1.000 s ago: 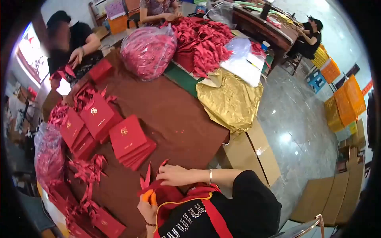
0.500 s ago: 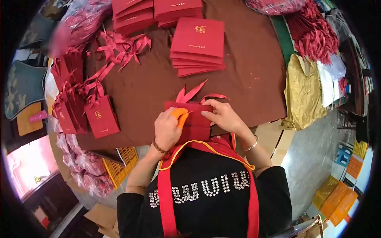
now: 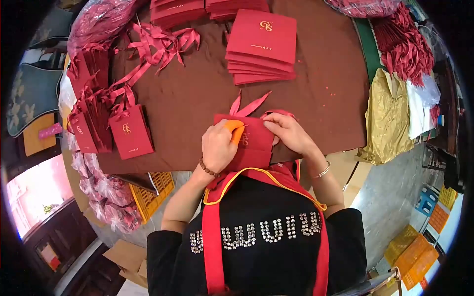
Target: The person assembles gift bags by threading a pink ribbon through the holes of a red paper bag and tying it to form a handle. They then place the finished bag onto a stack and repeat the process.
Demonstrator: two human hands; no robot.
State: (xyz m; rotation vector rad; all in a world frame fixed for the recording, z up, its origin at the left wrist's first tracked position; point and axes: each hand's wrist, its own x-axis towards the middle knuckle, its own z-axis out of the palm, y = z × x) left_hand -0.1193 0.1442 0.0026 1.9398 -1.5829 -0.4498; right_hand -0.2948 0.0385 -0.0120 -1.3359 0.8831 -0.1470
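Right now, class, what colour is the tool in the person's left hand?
Orange: the tool in the left hand, clearest in the head view.

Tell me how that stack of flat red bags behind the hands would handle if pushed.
The stack of flat red bags is fanned, not squared, so it would probably slide apart. Each looks thin and light, likely bending when lifted. The brown tablecloth may drag against it.

A brown-covered surface [image 3: 197,98] is carrying the work — a stack of red folders [image 3: 261,47] is lying near its middle. Loose red ribbons [image 3: 158,42] are sprawling beside upright red gift bags [image 3: 129,130] at its left edge.
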